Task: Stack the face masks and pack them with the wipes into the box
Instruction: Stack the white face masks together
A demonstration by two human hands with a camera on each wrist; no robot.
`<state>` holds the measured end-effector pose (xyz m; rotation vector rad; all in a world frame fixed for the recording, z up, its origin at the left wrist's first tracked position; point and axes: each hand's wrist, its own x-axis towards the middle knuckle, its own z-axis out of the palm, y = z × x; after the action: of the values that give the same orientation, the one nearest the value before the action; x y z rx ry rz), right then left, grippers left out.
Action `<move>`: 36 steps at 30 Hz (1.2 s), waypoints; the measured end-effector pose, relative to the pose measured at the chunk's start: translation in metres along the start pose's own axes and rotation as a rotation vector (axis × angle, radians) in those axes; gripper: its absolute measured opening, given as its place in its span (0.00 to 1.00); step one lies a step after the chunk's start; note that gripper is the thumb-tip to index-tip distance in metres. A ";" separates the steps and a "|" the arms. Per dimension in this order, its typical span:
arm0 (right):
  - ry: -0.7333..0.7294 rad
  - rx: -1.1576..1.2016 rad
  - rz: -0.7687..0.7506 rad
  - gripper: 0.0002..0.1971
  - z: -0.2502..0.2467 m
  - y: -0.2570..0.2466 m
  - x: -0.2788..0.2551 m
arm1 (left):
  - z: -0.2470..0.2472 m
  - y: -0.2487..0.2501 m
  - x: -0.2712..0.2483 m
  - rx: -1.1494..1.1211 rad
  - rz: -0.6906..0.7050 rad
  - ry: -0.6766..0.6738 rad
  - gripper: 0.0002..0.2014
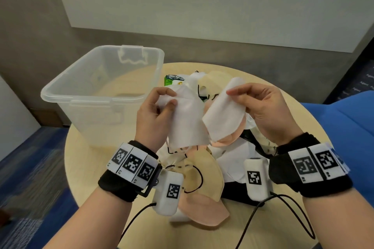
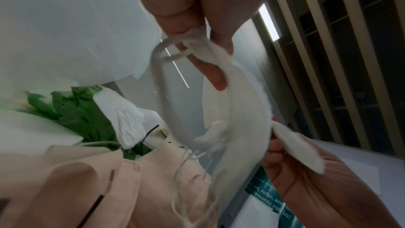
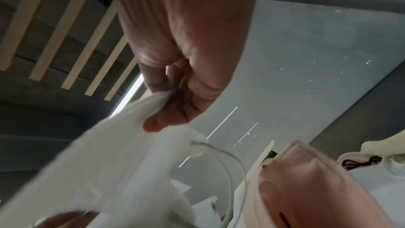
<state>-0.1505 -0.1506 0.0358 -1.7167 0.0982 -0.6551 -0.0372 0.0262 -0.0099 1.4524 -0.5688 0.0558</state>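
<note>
Both hands are raised over a heap of face masks (image 1: pixel 194 170) on the round table (image 1: pixel 269 226). My left hand (image 1: pixel 159 105) pinches the top of a white mask (image 1: pixel 186 119). Its ear loop (image 2: pixel 162 82) dangles in the left wrist view. My right hand (image 1: pixel 255 103) pinches a second white mask (image 1: pixel 222 115), seen from below as the white mask (image 3: pixel 118 159). A pink mask (image 1: pixel 204 210) and a beige mask (image 1: pixel 204 176) lie in the heap. The green wipes pack (image 1: pixel 172 80) sits behind the masks, partly covered. The clear plastic box (image 1: pixel 105 87) stands open at the left.
A black mask or pouch (image 1: pixel 236 190) lies under the heap near my right wrist. Cables (image 1: pixel 283 206) run from the wrist cameras across the table's front. A blue chair (image 1: pixel 350 119) stands to the right. A whiteboard (image 1: pixel 202 2) covers the wall behind.
</note>
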 end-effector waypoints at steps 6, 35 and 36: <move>-0.150 -0.097 0.060 0.22 -0.007 -0.011 -0.002 | 0.000 0.005 0.000 -0.038 -0.045 -0.141 0.19; 0.459 -0.556 -0.283 0.15 0.004 -0.015 0.023 | 0.003 0.006 0.001 -0.132 -0.138 -0.185 0.08; 0.380 -0.567 -0.318 0.14 0.012 -0.013 0.020 | 0.005 0.007 0.000 -0.139 -0.137 -0.176 0.07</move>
<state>-0.1319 -0.1444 0.0537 -2.1487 0.3050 -1.2793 -0.0417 0.0220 -0.0032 1.3644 -0.6031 -0.2179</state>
